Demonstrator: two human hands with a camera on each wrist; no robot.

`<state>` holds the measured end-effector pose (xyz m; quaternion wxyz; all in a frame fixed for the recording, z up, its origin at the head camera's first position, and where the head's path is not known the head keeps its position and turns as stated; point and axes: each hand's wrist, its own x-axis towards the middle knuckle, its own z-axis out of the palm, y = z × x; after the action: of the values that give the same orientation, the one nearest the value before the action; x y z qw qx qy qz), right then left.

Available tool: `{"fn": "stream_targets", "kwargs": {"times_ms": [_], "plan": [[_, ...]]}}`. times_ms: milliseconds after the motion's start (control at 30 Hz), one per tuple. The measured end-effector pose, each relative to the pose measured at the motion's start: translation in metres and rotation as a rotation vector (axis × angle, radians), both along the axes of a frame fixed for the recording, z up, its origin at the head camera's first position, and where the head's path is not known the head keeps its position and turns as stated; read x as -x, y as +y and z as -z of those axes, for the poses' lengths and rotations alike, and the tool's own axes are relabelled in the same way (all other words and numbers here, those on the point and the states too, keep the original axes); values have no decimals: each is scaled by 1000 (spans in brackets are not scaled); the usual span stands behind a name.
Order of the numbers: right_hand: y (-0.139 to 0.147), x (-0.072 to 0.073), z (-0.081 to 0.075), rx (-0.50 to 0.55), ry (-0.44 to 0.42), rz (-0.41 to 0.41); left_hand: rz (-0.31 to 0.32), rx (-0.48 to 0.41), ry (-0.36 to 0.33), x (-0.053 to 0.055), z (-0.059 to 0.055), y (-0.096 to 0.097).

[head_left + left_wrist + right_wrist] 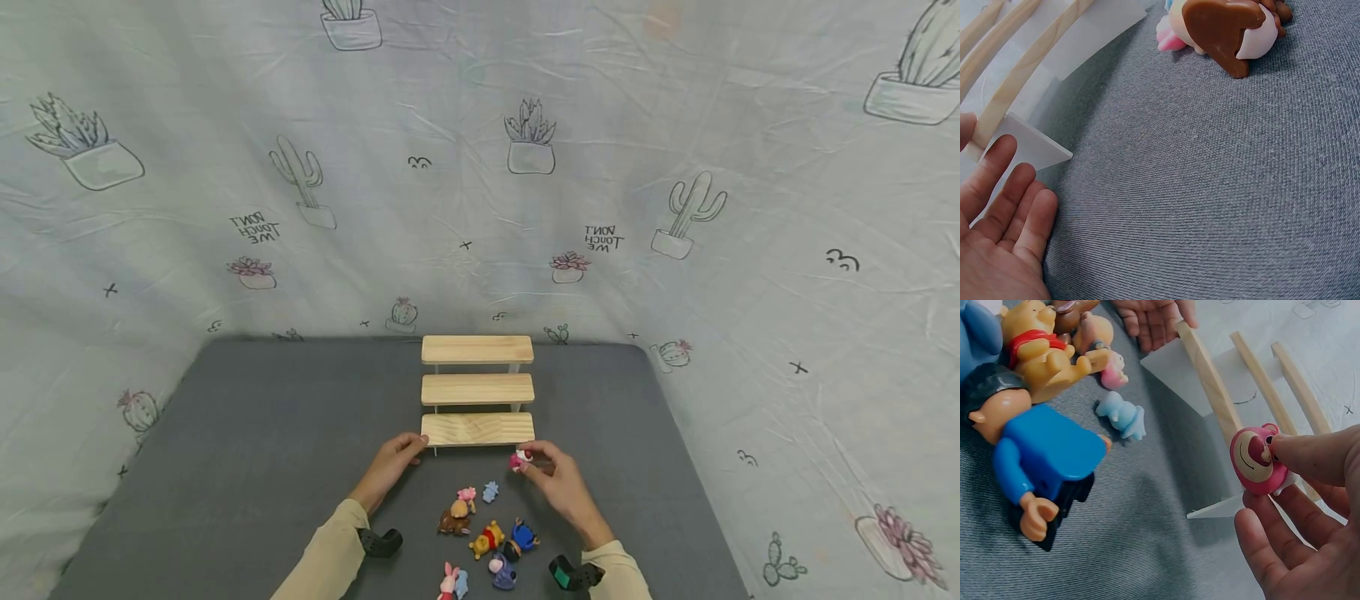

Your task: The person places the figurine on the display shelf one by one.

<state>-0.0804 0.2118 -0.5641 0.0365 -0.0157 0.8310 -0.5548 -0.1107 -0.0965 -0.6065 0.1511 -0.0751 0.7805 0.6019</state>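
Note:
In the head view, my left hand (pixel 395 461) is at the front left corner of the three-step wooden display stand (pixel 477 429). Its thumb touches the end of the lowest board; in the left wrist view the other fingers (pixel 1022 237) extend beside the clear side panel (pixel 1035 140). My right hand (pixel 558 483) pinches a small pink bear figurine (pixel 1259 459) between thumb and fingers, just before the lowest board's right end. The bear's smiling face shows in the right wrist view.
Several toy figures lie in front of the stand: a light blue one (pixel 491 492), a yellow bear in red (pixel 487 540), a blue-clothed figure (pixel 525 534), a purple one (pixel 502 572), a brown one (pixel 453 523) and a pink one (pixel 448 581). A patterned curtain (pixel 465 208) hangs behind the grey table (pixel 300 433).

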Motion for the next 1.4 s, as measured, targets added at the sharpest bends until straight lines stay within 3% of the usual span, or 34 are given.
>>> {"fn": "stream_targets", "kwargs": {"times_ms": [233,567,1100,1400], "plan": [[0,2,-2,-22,38,-14,0,0,2,0,2,0],[-1,3,-10,19,-16,15,6,1,8,1,3,0],[-1,9,-20,82,-4,6,-2,4,17,1,4,0],[-3,13,-25,68,15,20,4,1,16,1,5,0]]}}
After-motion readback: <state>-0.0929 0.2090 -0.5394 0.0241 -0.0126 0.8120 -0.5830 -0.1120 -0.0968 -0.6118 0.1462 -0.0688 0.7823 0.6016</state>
